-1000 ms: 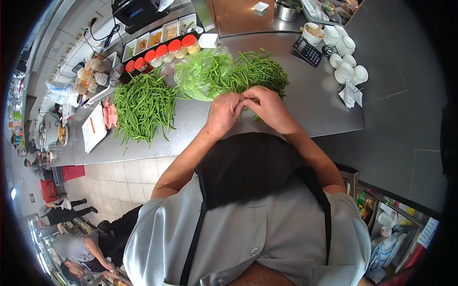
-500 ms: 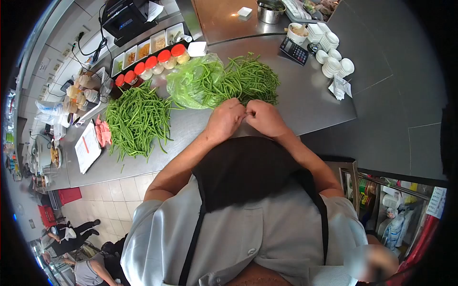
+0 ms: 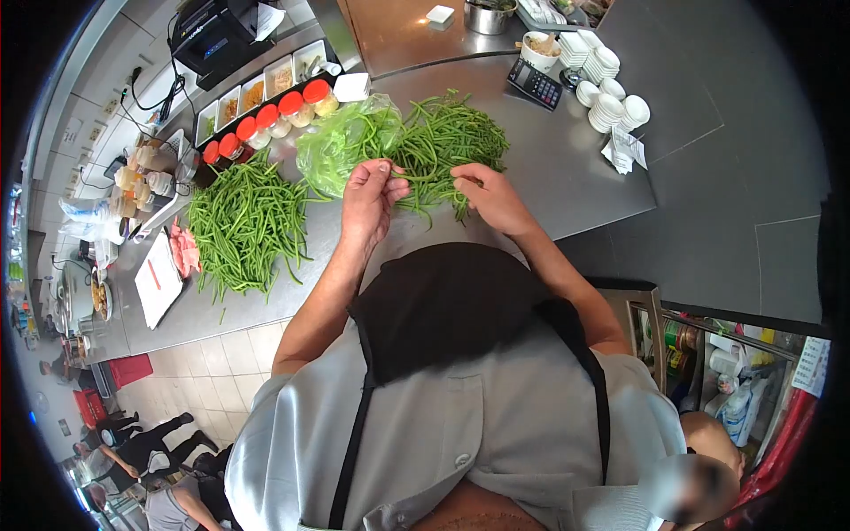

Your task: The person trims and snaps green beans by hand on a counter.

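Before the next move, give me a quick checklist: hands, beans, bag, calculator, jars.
1. Both hands visible: ok; left hand beside the bag, right hand at the near edge of the right bean pile.
2. Left hand's grip on a bean: cannot tell.
3. Right hand's grip: cannot tell.
4. Green bag clear of beans: not ok; beans overlap it.
5. Calculator clear of beans: ok; bare counter between.
6. Jars closed: ok; red lids on.

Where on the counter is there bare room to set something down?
The larger bare patch on the steel counter lies between the right bean heap and the paper slips, in front of the calculator. A narrower strip separates the left bean heap from the left hand. Crowded: around the green bag and red-lidded jars.
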Available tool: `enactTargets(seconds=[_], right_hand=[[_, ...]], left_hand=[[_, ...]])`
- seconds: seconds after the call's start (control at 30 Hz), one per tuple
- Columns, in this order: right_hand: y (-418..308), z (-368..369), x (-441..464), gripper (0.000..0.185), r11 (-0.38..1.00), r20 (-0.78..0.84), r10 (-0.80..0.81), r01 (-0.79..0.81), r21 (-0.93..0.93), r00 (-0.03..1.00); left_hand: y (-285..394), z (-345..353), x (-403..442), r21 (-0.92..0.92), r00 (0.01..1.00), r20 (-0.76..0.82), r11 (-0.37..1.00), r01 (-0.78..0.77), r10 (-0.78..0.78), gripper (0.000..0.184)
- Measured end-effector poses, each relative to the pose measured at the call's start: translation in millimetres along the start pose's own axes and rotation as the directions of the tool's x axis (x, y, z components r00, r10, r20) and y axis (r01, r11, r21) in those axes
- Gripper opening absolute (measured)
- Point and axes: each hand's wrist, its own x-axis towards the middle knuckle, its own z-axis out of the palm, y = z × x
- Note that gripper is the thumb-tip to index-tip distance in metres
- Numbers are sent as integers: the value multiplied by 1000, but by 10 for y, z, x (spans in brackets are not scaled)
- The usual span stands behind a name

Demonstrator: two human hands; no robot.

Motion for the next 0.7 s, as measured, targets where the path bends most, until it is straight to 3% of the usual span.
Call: enactTargets(seconds=[0.07,0.17,0.43,0.67,0.7], right_hand=[[-158,34,-23,34,997,17,41,-42,68,999],[-145,42,-8,28,999,5,-45,45,-16,999],[-176,67,-53,24,990,105,-55,69,-127,993],[-156,113,-52,22,984,89,-83,96,-152,993],[-145,111,-45,22,999,106,15,-11,-39,994]], left_hand=[[-7,51,-46,33,1000,0,999,-26,26,12],[-4,110,-97,111,999,1,993,-36,36,13],[-7,215,-232,342,990,67,929,-140,125,16],[13,296,-399,406,976,130,889,-213,174,15],[19,300,-421,402,976,142,892,-208,164,15]])
